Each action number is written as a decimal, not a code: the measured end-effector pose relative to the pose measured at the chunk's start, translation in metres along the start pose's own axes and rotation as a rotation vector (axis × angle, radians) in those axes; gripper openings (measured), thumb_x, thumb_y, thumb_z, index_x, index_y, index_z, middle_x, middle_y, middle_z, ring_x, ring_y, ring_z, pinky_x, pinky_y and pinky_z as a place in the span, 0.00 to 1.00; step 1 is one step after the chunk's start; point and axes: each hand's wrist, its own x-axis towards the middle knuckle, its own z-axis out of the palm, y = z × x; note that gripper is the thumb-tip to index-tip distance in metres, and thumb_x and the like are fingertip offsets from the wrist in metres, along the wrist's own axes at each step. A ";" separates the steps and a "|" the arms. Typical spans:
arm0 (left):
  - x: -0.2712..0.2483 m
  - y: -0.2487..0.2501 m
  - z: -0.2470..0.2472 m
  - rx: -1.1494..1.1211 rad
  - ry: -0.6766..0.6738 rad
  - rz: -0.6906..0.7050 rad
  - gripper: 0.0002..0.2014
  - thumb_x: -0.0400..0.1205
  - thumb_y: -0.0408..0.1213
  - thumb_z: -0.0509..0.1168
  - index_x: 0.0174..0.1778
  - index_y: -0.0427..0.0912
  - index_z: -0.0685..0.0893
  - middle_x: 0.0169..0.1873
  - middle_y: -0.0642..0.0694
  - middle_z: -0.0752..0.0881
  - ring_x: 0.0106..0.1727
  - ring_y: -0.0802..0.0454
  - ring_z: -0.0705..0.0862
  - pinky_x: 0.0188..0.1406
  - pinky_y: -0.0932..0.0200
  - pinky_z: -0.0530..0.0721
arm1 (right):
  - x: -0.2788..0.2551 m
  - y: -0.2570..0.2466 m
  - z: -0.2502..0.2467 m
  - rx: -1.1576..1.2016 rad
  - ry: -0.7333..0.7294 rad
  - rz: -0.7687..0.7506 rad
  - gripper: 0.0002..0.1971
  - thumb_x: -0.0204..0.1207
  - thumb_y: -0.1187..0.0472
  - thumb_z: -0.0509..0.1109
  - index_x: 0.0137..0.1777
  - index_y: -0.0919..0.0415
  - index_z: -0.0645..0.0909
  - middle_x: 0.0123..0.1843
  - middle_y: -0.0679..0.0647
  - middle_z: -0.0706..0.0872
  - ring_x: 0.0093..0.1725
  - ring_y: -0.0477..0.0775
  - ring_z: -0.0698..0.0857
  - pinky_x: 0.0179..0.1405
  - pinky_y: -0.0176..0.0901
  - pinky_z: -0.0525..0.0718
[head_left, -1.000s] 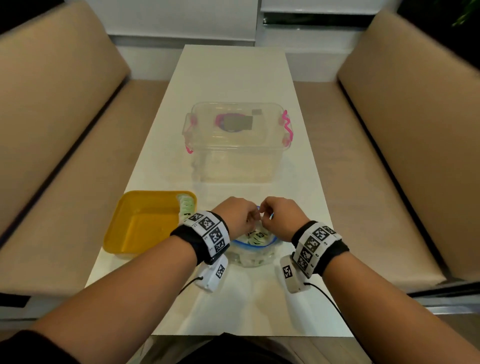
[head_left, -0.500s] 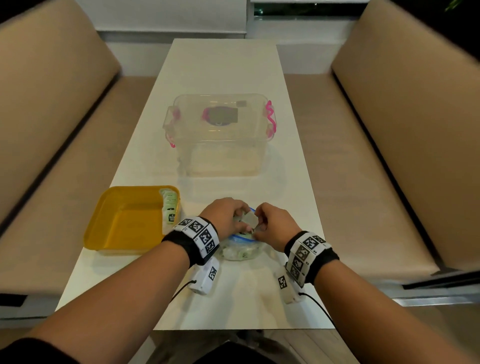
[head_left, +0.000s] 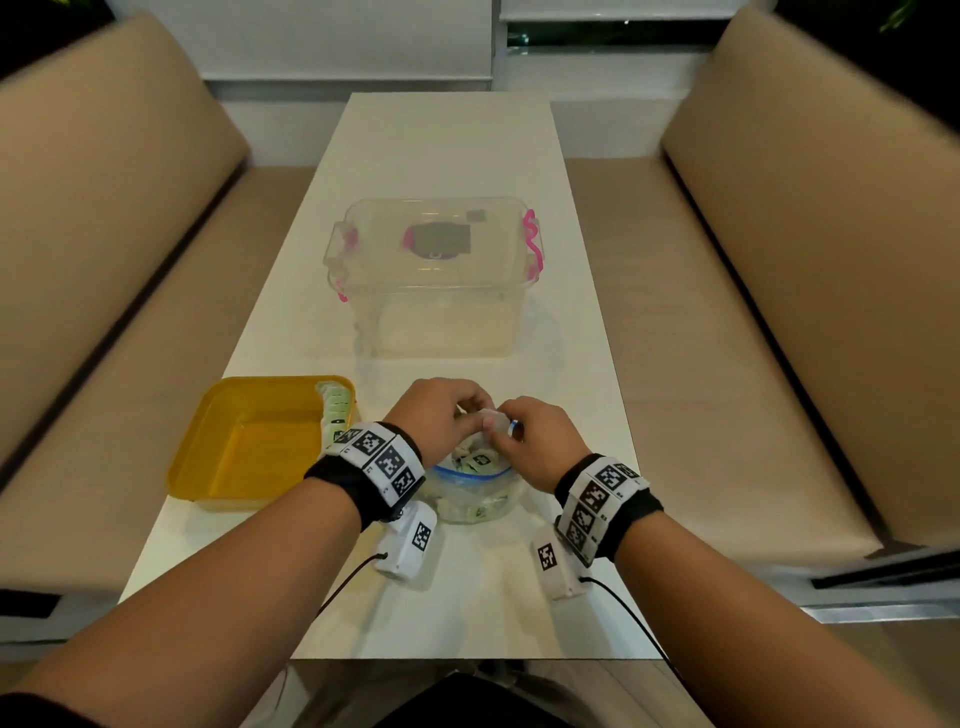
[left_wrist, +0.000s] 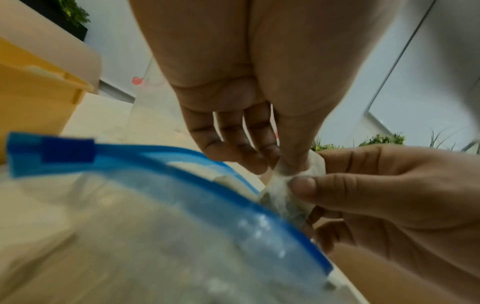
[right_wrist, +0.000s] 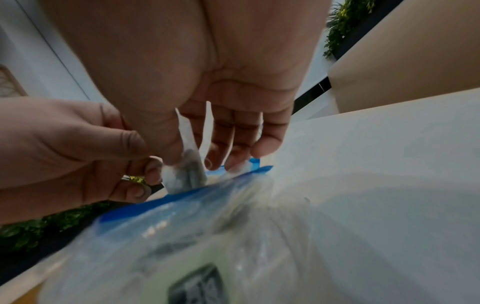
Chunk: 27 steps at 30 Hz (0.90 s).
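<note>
A clear zip bag with a blue rim stands open on the table's near end. It holds several pale green and white packets. Just above its mouth, both hands pinch one small white sachet. My left hand pinches its left side between thumb and fingers. My right hand pinches its right side. The sachet looks crumpled, with dark contents showing through. My right hand's outer fingers touch the bag's far rim.
A yellow tray sits left of the bag, with a row of pale green packets along its right wall. A clear lidded box with pink handles stands farther up the white table. Beige benches flank both sides.
Both hands have stayed together over the bag's mouth. The sachet now shows more plainly between them. The head view has shifted slightly.
</note>
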 end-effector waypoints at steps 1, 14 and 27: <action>0.001 0.001 -0.003 0.006 0.016 0.000 0.03 0.78 0.45 0.73 0.45 0.52 0.89 0.38 0.58 0.88 0.39 0.63 0.83 0.42 0.68 0.78 | 0.000 -0.002 -0.002 0.012 0.036 -0.007 0.15 0.82 0.49 0.66 0.34 0.54 0.75 0.35 0.49 0.78 0.36 0.51 0.77 0.37 0.43 0.70; -0.005 0.012 0.018 0.626 -0.351 -0.133 0.13 0.80 0.54 0.68 0.39 0.48 0.84 0.29 0.51 0.80 0.39 0.48 0.82 0.37 0.57 0.76 | 0.004 -0.003 -0.006 0.185 0.083 0.140 0.12 0.70 0.68 0.64 0.31 0.55 0.65 0.30 0.52 0.73 0.31 0.58 0.75 0.31 0.48 0.74; 0.000 0.004 -0.029 0.200 -0.085 0.005 0.03 0.76 0.41 0.74 0.44 0.53 0.89 0.38 0.56 0.88 0.36 0.63 0.81 0.40 0.67 0.74 | 0.009 -0.011 -0.004 0.192 0.022 0.061 0.15 0.71 0.64 0.71 0.57 0.53 0.81 0.45 0.49 0.80 0.40 0.46 0.78 0.42 0.38 0.76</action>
